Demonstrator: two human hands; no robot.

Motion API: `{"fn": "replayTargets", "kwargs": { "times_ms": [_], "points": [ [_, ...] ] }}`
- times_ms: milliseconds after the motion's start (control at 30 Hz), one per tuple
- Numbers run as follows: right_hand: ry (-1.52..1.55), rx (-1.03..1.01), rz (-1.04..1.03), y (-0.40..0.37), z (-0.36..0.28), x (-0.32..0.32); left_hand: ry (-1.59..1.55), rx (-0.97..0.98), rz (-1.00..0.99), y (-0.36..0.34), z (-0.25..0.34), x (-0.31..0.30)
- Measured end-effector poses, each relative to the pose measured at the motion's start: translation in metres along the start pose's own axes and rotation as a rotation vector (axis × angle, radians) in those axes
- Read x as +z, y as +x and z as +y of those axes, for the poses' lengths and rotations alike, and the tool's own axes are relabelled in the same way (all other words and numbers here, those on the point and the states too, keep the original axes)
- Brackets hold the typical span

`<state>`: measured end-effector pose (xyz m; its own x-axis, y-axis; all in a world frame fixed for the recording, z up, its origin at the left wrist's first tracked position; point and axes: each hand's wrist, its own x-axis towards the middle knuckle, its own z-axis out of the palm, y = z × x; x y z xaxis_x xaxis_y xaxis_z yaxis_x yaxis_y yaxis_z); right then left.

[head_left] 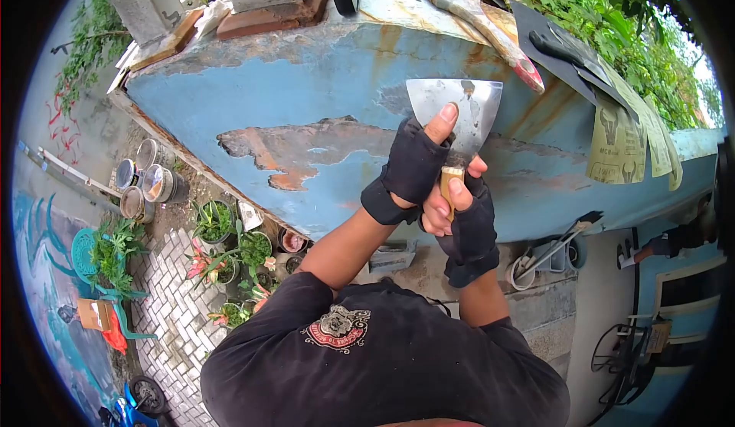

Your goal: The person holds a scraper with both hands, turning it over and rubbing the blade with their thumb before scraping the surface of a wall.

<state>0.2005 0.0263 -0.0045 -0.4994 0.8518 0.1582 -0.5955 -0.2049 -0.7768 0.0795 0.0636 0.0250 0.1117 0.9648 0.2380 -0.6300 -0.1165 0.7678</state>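
A wide putty knife (476, 113) with a stained metal blade and a wooden handle is held up before a blue wall (329, 67). My right hand (467, 220), in a black fingerless glove, is wrapped around the handle. The thumb of my left hand (417, 159), gloved alike, presses on the lower left of the blade; its other fingers are hidden behind. The blade's wide edge points up, away from my body. Behind my hands, the wall's paint has peeled in a long patch (287, 148), baring grey and orange-brown layers.
On the wall's top lie a paintbrush (486, 25), a black-handled tool (566, 50) and sandpaper sheets (616, 140) hanging over the edge. Paint buckets (158, 182) and potted plants (256, 249) stand below left. A white bucket (522, 272) is below right. Another person (674, 239) is at far right.
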Motion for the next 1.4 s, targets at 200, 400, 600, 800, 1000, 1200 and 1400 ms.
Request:
{"fn": "replayTargets", "kwargs": {
  "times_ms": [200, 400, 600, 800, 1000, 1200, 1400],
  "points": [
    [-0.039, 0.059, 0.033, -0.005, -0.001, -0.007, -0.019, -0.049, 0.006, -0.002, -0.002, 0.004],
    [0.030, 0.017, 0.135, -0.006, -0.006, 0.007, -0.023, -0.068, 0.005, -0.002, -0.002, 0.003],
    [-0.015, 0.030, 0.066, -0.001, -0.009, 0.001, 0.055, -0.042, 0.018, -0.001, 0.002, 0.002],
    [-0.022, 0.027, 0.032, -0.001, -0.008, 0.003, 0.023, -0.043, 0.017, -0.002, 0.002, 0.005],
    [-0.018, 0.019, 0.062, -0.005, -0.003, 0.000, -0.001, -0.032, 0.029, -0.001, 0.003, 0.006],
    [-0.044, 0.032, 0.069, -0.007, -0.004, -0.001, -0.022, -0.015, 0.041, -0.004, -0.001, 0.007],
    [-0.004, 0.048, 0.116, -0.003, -0.014, 0.009, 0.036, -0.003, 0.033, -0.001, 0.001, 0.005]
  ]
}}
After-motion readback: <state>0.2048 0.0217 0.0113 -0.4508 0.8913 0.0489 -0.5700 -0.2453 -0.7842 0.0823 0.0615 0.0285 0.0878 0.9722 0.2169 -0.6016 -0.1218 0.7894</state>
